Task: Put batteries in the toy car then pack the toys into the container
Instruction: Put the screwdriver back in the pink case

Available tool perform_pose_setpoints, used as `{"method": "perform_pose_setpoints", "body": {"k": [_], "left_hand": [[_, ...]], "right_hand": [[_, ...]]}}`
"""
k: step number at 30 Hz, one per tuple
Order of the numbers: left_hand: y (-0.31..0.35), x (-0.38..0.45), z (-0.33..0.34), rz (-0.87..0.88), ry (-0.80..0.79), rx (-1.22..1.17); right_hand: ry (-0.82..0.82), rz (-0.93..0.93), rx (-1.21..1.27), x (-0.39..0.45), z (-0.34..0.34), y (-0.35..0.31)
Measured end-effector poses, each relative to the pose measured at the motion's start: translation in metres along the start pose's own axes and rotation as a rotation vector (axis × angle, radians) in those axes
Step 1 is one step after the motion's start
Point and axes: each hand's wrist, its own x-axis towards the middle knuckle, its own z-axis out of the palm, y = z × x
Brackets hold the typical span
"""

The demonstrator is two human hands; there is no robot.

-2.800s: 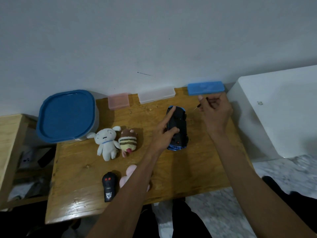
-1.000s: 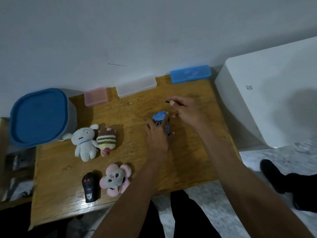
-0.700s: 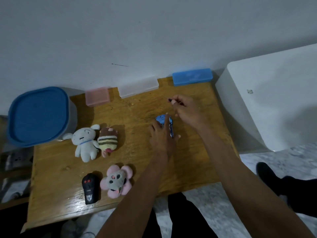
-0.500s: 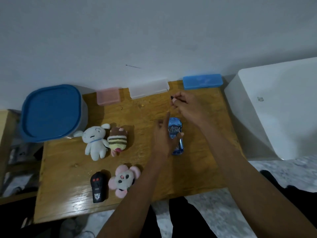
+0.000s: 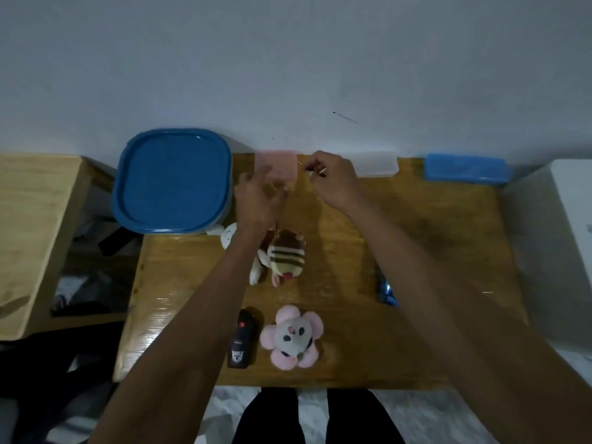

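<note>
Toy car [image 5: 386, 291] lies on tabletop [image 5: 432, 238], well behind both hands, part hidden by right forearm. Right hand [image 5: 333, 179] pinches thin screwdriver [image 5: 312, 169]; left hand [image 5: 259, 193], blurred, fingers loosely spread, reaches pink box [image 5: 277, 165]. Step judged: fetching batteries. Next: open box.

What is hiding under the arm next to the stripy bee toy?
A white plush toy lies under the left forearm, beside the striped plush. Only part of its head and one leg show; the arm covers its face and body.
</note>
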Motion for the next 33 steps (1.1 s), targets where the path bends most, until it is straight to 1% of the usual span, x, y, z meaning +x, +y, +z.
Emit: {"method": "perform_pose_setpoints", "body": {"k": [4,7,9,12,15,18,23,25,27,30,33], "left_hand": [[-0.015,0.025,0.001,0.035,-0.04,0.008],[-0.026,0.045,0.004,0.103,-0.031,0.009],[-0.03,0.053,0.007,0.13,-0.03,0.023],[-0.036,0.064,0.015,0.136,-0.021,-0.01],[-0.046,0.074,0.022,0.149,-0.009,-0.116],[-0.047,0.078,0.025,0.195,0.028,-0.094],[-0.041,0.076,0.023,0.183,0.02,-0.283],[-0.043,0.073,0.023,0.269,0.055,-0.257],[-0.045,0.07,0.022,0.34,0.078,-0.193],[-0.045,0.067,0.022,0.376,0.091,-0.143],[-0.046,0.066,0.022,0.401,0.079,-0.134]], "right_hand": [[-0.023,-0.02,-0.188,0.025,0.035,-0.005],[-0.013,-0.026,-0.296,0.043,0.058,-0.002],[-0.002,-0.068,-0.385,0.053,0.069,0.005],[-0.028,-0.098,-0.449,0.06,0.078,0.017],[0.019,-0.117,-0.451,0.062,0.083,0.026],[0.08,-0.146,-0.46,0.062,0.086,0.03],[0.116,-0.194,-0.408,0.064,0.079,0.031],[0.137,-0.192,-0.375,0.068,0.073,0.029],[0.202,-0.191,-0.315,0.072,0.067,0.023],[0.317,-0.117,-0.218,0.08,0.061,0.009],[0.363,0.001,-0.221,0.085,0.059,-0.004]]}}
